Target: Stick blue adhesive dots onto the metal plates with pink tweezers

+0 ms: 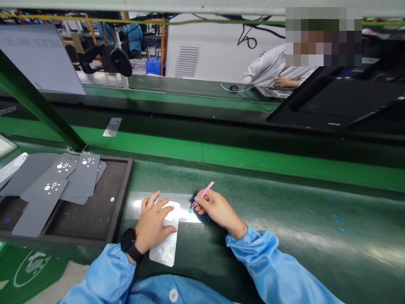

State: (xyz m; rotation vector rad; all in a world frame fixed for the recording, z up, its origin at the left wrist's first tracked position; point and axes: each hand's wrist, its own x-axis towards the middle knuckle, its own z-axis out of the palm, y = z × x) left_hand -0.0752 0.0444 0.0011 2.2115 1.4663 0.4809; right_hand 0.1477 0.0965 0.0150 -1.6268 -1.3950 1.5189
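The left hand (153,228) lies spread and mostly flat, grasping nothing, its fingers pressing on a pale metal plate (166,249) with a white rounded patch (169,210) at its far end. The right hand (215,209) is pinched closed around a pair of pink tweezers (202,195), whose tips come down just beside that patch, at a tiny blue speck (190,210). A dark blue scrap (199,216) lies under the right hand's fingers, and a glossy clear film (134,206) stretches beneath both hands. A black smartwatch (129,245) circles the left wrist, and light blue sleeves cover both forearms.

Left of the left hand sits a dark tray with a brown frame (122,198), holding overlapping grey perforated sheets (84,175). Small blue bits (336,218) dot the green conveyor belt (316,202) well right of the right hand. Beyond the hands lies a small metal plate (112,126), and a green strut (38,99) crosses the view up and to the left. Farther ahead, a black monitor (341,95) partly blocks a co-worker in a white sleeve, whose hand (283,81) rests near a mouse (234,88). A blue crate (153,65) stands far off.
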